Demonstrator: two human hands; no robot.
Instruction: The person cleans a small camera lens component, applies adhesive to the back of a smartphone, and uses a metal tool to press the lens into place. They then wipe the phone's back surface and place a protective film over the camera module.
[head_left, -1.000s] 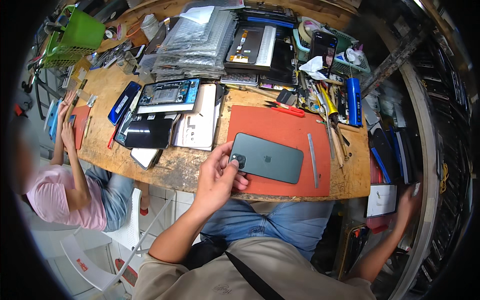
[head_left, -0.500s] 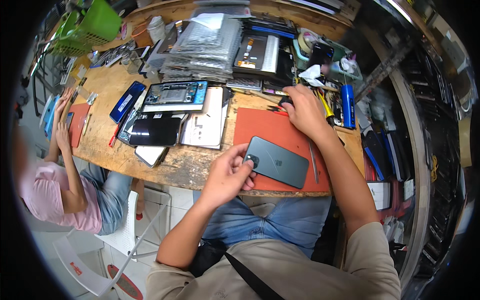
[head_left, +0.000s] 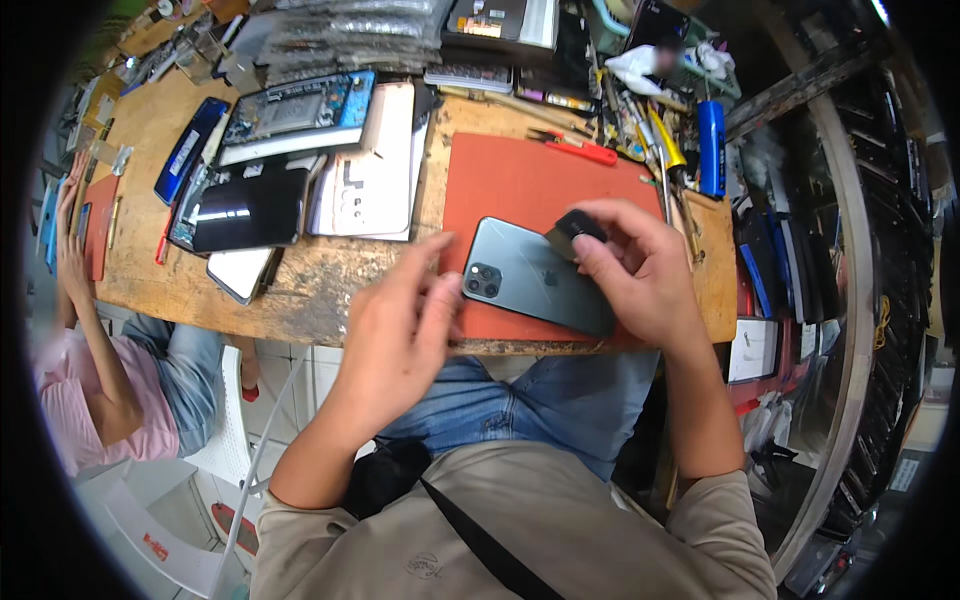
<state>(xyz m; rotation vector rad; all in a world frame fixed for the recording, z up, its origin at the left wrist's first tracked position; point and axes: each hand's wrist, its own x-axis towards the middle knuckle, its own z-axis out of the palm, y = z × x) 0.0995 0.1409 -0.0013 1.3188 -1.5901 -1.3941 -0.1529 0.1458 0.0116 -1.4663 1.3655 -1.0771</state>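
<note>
A dark green smartphone (head_left: 520, 280) lies back up on the orange-red mat (head_left: 500, 175), its camera bump toward my left hand. Fine pale lines, like scratches or cracks, cross its back. My left hand (head_left: 395, 315) is beside the camera end with its fingers apart and nothing in them; whether a fingertip touches the phone's edge, I cannot tell. Over the other half of the phone, my right hand (head_left: 645, 270) pinches a small black block-like piece with a flat brownish edge (head_left: 580, 226). That hand covers the phone's right end.
Opened devices (head_left: 295, 115) and a black phone (head_left: 248, 210) are stacked on the left. Red-handled pliers (head_left: 580, 150), a yellow tube (head_left: 665, 140) and a blue cylinder (head_left: 712, 150) sit beyond the mat. At far left, another person's hands (head_left: 72, 215) rest by a second mat.
My right hand has come back from the tools with the small black piece. My left hand has let go of the phone, which now lies on the mat. The view has shifted.
</note>
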